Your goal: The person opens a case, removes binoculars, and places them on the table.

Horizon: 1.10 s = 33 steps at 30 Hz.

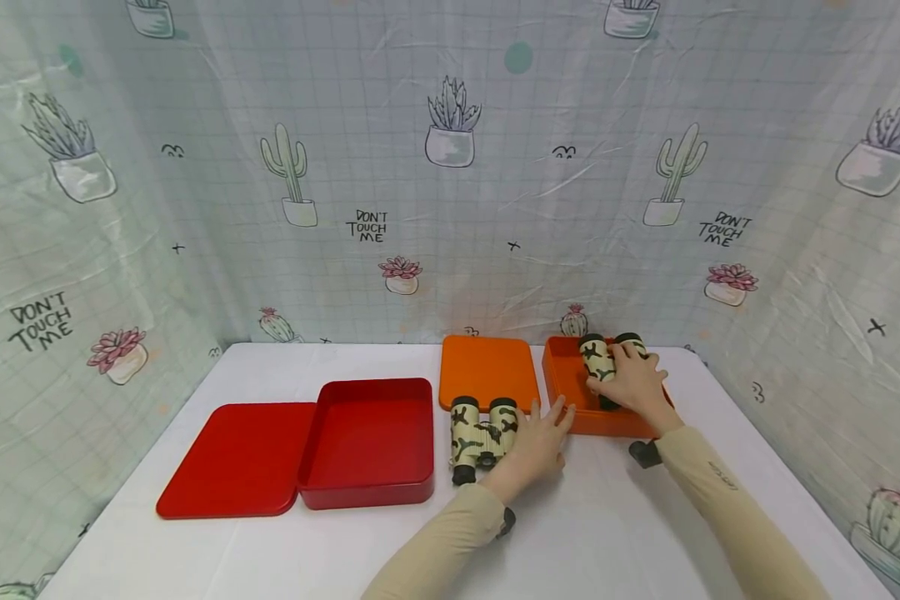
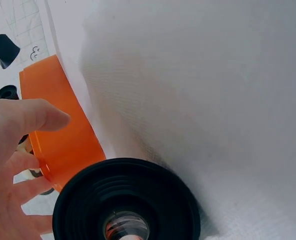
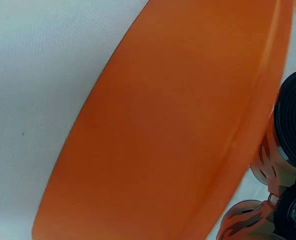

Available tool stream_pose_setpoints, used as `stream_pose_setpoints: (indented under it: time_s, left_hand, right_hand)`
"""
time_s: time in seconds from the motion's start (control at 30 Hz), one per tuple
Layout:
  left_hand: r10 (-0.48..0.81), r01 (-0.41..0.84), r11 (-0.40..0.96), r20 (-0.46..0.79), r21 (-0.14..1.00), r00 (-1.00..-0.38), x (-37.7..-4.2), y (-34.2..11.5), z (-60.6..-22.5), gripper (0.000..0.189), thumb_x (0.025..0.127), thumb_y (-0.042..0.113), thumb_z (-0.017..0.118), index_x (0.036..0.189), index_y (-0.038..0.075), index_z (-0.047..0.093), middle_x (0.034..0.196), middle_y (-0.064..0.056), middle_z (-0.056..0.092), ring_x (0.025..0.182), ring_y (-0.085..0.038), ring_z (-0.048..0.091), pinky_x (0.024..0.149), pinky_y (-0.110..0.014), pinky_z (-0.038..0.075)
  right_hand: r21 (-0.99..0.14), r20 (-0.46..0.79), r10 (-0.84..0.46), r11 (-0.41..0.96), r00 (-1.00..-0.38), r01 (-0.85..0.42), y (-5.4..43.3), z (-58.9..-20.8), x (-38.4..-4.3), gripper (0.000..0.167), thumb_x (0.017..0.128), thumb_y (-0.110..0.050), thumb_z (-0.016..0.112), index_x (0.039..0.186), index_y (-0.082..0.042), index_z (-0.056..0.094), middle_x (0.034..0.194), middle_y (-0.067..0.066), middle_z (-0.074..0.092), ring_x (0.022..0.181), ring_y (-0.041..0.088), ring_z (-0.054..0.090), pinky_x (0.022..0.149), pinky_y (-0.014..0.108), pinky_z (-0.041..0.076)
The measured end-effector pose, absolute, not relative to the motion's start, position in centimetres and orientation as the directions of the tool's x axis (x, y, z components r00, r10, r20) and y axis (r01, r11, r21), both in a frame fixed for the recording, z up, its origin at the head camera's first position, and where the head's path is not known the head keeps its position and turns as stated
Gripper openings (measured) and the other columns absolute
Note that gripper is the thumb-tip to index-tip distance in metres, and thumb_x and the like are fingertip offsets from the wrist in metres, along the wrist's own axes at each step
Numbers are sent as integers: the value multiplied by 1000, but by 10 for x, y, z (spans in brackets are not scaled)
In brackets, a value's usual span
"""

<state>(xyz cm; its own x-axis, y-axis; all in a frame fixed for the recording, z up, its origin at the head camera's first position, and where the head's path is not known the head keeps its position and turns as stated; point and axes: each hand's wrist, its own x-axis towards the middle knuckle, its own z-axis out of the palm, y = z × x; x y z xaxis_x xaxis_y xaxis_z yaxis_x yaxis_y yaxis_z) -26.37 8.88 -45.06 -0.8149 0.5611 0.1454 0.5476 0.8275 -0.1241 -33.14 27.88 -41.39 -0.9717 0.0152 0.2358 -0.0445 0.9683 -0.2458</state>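
Note:
My right hand point(image 1: 633, 383) holds camouflage binoculars point(image 1: 596, 357) from above, its fingers spread over the two barrels. These binoculars are at the orange box point(image 1: 607, 423), within its walls in the head view; the right wrist view shows their black eyepiece point(image 3: 294, 125) beyond the box wall. My left hand point(image 1: 536, 442) has its fingers spread, between the box's front left corner and a second pair of camouflage binoculars point(image 1: 463, 433) on the table. A black eyecup point(image 2: 82, 205) fills the lower part of the left wrist view. Whether the left fingertips touch the box, I cannot tell.
An orange lid point(image 1: 487, 371) lies flat left of the orange box, behind the second binoculars. Farther left stand a red box point(image 1: 375, 493) and a red lid point(image 1: 236, 458). The white table point(image 1: 285, 554) ends at a patterned cloth point(image 1: 390, 183) behind.

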Motion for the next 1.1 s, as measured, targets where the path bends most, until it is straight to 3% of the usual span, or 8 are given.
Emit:
stream_pose_setpoints:
  time_s: [1.1]
  left_hand:
    - [567,554,824,173,-116,-806,-266,85,-456,74,79,56,54,141,26,27,146,4,28,126,-31,40,97,-57,34]
  right_hand:
    - [-231,309,7,971,-951,-68,285,-411,-248,69,70,-40,64,121,2,43,119,26,42,94,57,33,58,66,33]
